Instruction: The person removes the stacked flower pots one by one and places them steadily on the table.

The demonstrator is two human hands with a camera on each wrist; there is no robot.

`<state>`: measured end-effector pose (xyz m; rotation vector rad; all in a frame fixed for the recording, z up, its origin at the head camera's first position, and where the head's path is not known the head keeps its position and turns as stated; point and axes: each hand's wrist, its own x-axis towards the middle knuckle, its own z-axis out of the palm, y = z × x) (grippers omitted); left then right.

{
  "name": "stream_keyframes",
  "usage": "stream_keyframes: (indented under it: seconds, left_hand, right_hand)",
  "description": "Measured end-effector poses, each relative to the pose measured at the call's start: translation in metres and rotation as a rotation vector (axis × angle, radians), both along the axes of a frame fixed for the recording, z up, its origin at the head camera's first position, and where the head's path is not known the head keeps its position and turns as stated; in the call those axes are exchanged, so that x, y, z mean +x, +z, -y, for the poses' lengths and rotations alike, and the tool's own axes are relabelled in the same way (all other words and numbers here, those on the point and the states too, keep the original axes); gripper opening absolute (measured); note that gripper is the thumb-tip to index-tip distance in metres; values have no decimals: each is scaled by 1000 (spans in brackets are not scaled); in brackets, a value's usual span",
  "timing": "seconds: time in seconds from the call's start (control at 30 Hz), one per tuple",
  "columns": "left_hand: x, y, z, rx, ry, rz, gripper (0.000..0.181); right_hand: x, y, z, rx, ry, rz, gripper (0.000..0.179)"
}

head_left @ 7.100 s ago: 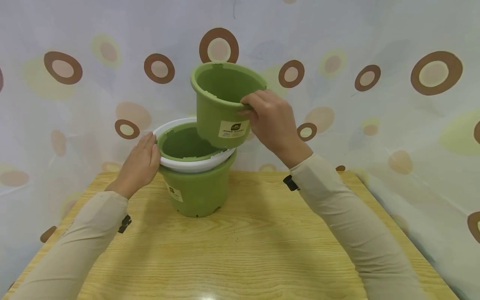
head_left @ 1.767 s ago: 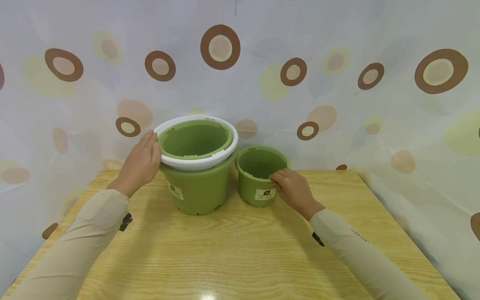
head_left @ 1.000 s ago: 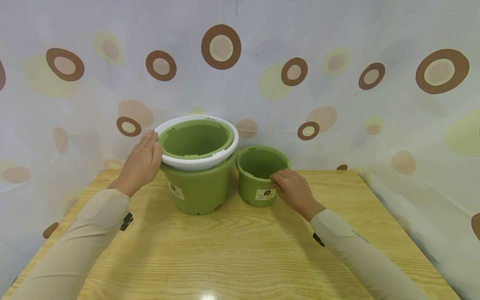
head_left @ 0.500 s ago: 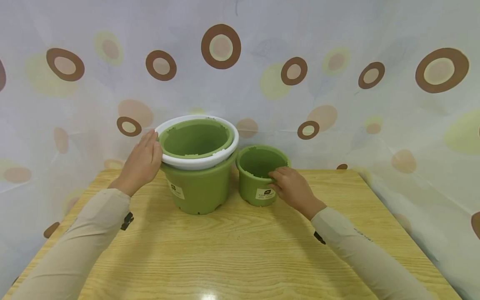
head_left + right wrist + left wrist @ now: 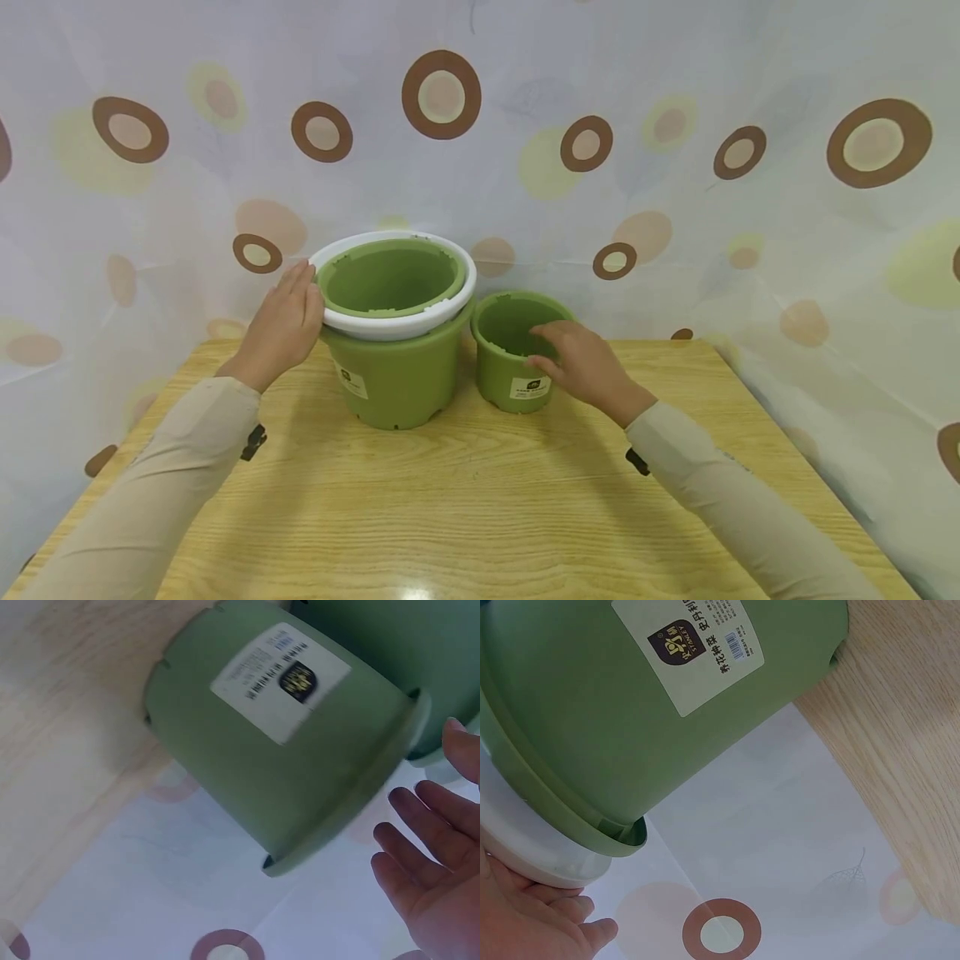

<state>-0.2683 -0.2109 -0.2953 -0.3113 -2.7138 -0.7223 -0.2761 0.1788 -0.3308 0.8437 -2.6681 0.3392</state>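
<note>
A stack of flower pots stands on the table: a large green pot (image 5: 408, 383) at the bottom, a white pot (image 5: 382, 327) set in it, and a green pot (image 5: 393, 279) inside the white one. My left hand (image 5: 277, 329) rests against the left side of the white rim, fingers extended; the left wrist view shows these fingers (image 5: 570, 907) beside that rim. To the right of the stack a small green pot (image 5: 497, 379) with a label sits upright. Just over its near right rim is my right hand (image 5: 588, 362), thumb and fingers spread; in the right wrist view they hold nothing.
Light wood table (image 5: 465, 517) extends in front of the pots and to their right. Behind it hangs a pale wall covering (image 5: 675, 275) with brown rings and pastel ovals.
The small green pot, earlier held above the stack, now stands on the table to its right. Since half a second ago my right hand has let go of its rim. My left hand stays put.
</note>
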Motion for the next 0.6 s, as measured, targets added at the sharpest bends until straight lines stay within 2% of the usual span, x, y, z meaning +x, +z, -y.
stream_keyframes:
  seconds: [0.2, 0.43, 0.6]
  left_hand:
    - [1, 1, 0, -1, -1, 2, 63]
    - [1, 1, 1, 3, -12, -8, 62]
    - [1, 1, 0, 2, -13, 1, 63]
  right_hand:
    - [1, 16, 2, -21, 15, -41, 49]
    - [6, 32, 7, -18, 16, -39, 49]
    - [9, 42, 11, -30, 29, -69, 49]
